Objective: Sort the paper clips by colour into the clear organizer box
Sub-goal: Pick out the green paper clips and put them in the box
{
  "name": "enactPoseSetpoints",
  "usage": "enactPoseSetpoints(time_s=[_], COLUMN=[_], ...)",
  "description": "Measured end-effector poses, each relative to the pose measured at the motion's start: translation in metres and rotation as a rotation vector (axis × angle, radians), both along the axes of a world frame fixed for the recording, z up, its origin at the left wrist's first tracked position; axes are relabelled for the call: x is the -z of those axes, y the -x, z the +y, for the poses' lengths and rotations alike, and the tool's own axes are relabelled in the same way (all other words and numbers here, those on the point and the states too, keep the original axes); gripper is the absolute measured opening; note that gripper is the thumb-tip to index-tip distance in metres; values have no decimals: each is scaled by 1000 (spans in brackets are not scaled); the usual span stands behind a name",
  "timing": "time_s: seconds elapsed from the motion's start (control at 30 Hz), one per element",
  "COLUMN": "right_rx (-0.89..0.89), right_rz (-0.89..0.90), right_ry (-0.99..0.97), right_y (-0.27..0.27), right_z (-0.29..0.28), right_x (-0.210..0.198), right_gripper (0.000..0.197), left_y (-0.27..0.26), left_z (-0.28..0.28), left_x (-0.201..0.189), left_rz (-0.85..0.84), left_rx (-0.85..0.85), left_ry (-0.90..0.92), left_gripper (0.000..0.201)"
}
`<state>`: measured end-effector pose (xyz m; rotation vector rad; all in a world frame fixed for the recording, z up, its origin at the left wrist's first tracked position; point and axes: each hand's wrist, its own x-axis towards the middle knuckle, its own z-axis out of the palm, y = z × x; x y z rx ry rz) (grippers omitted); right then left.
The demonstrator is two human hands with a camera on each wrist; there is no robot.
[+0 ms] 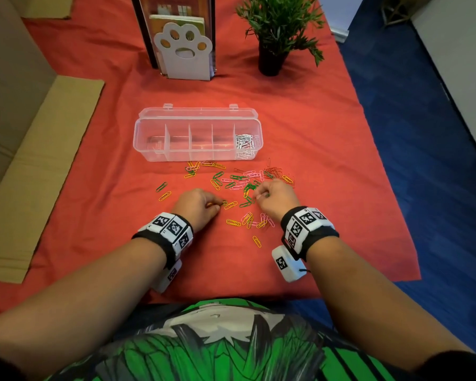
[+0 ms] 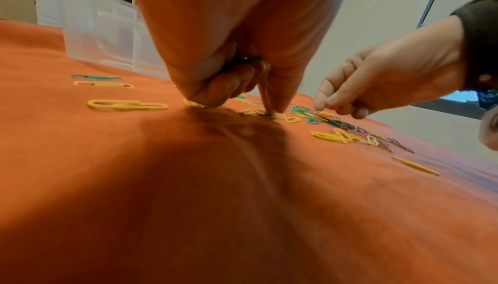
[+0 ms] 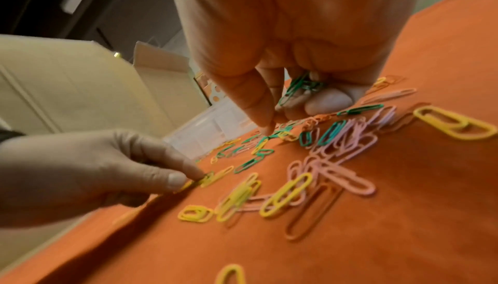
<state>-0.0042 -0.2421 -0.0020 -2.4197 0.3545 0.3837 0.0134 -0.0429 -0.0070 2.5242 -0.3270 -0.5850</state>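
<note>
The clear organizer box (image 1: 198,138) lies open on the red cloth, with white paper clips (image 1: 243,145) in its rightmost compartment. Loose yellow, green, pink and red clips (image 1: 239,182) are scattered in front of it. My left hand (image 1: 217,206) pinches a yellow clip (image 3: 207,179) against the cloth, its fingertips (image 2: 272,107) down among the clips. My right hand (image 1: 259,195) holds a bunch of green clips (image 3: 299,86) in curled fingers. Its thumb (image 3: 265,127) reaches down to the green clips (image 3: 258,141) in the pile.
A white paw-shaped holder (image 1: 183,55) and a potted plant (image 1: 275,31) stand behind the box. Flattened cardboard (image 1: 39,160) lies along the left. The cloth ends at the right, above blue floor (image 1: 423,160). More yellow and pink clips (image 1: 250,221) lie between my wrists.
</note>
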Motion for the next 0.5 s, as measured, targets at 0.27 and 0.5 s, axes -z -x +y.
enactPoseSetpoints(time_s=[0.27, 0.5], right_rx=[-226, -322], right_rz=[-24, 16], right_ry=[259, 330], right_y=[3, -2], right_z=[21, 28], right_x=[13, 16], right_gripper=[34, 27], left_y=[0, -7], left_z=[2, -5], left_x=[-2, 0], left_rz=[-42, -96], left_rx=[-29, 144], left_ry=[21, -109], left_gripper=[22, 22])
